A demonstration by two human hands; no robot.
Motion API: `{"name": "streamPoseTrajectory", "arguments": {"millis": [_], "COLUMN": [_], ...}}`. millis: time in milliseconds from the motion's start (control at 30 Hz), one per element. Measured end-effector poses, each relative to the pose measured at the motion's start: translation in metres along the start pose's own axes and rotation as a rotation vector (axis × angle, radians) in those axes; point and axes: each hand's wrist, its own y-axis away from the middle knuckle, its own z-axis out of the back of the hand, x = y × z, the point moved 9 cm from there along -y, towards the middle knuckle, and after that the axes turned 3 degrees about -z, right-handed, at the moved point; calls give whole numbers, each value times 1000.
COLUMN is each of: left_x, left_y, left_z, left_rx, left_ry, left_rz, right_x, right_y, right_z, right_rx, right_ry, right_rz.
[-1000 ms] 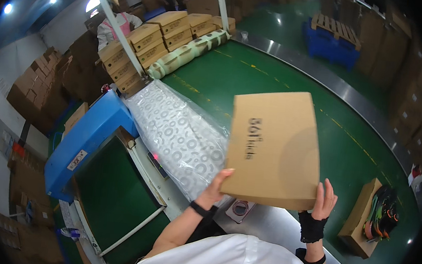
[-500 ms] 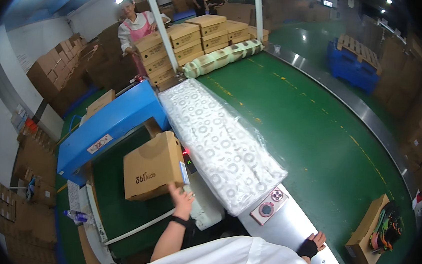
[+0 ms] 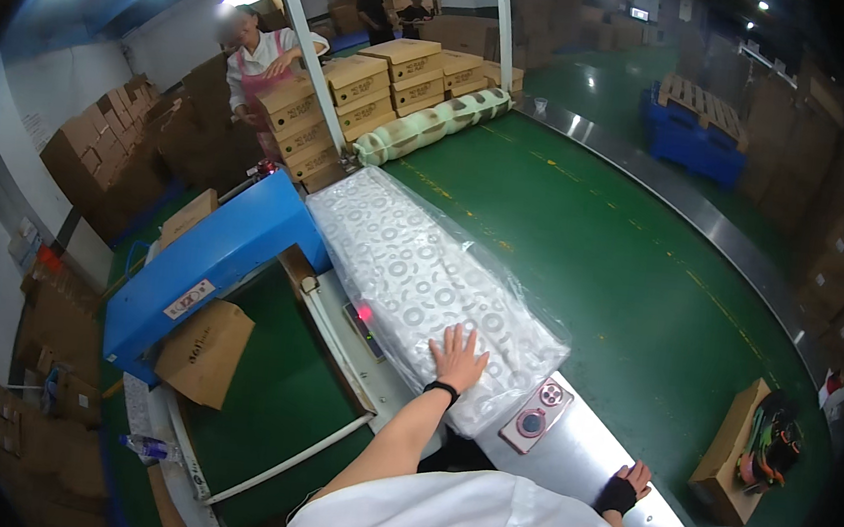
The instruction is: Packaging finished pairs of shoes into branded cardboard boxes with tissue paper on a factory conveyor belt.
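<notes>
My left hand point(image 3: 459, 358), a black band at its wrist, lies with fingers spread on a long white pad point(image 3: 421, 274) printed with grey rings and wrapped in clear plastic. On the metal ledge point(image 3: 576, 448) rests my right hand point(image 3: 625, 487) in a black fingerless glove, its fingers stretched out and holding nothing. Left of the pad, a brown cardboard shoebox point(image 3: 205, 353) sits tilted on a green belt point(image 3: 275, 391), partly beneath a blue machine housing point(image 3: 221, 271). A phone point(image 3: 536, 415) with a ring on its back lies between the pad and my right hand.
A wide green conveyor point(image 3: 583, 258) runs to the right of the pad. Across it lies a spotted roll point(image 3: 434, 127), with stacked shoeboxes point(image 3: 367, 88) behind. A co-worker in a pink apron point(image 3: 257, 79) stands there. An open carton point(image 3: 732, 451) of dark items is at right.
The shoebox has moved left along the belt, away from my left hand, to the blue housing. My left hand has shifted right onto the wrapped pad. The right hand stays on the ledge.
</notes>
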Motion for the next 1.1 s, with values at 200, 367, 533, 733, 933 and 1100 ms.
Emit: {"name": "streamPoseTrajectory", "arguments": {"millis": [200, 367, 533, 733, 933, 1100], "left_x": [-4, -9, -8, -9, -11, -8], "left_y": [6, 6, 6, 7, 7, 5], "left_z": [10, 17, 18, 20, 13, 10], "left_rx": [-37, -72, -69, -84, -60, -108], "left_ry": [-64, -20, -21, -35, -43, -34], "left_rz": [-2, -28, -39, -55, -67, -75], "right_x": [0, -1, 1, -12, -14, 1], "right_y": [3, 0, 2, 3, 2, 4], "right_z": [1, -7, -7, -13, -21, -8], "right_rx": [1, 52, 60, 34, 100, 48], "right_ry": [63, 90, 109, 167, 234, 200], "right_rz": [-30, -22, -44, -57, -97, -49]}}
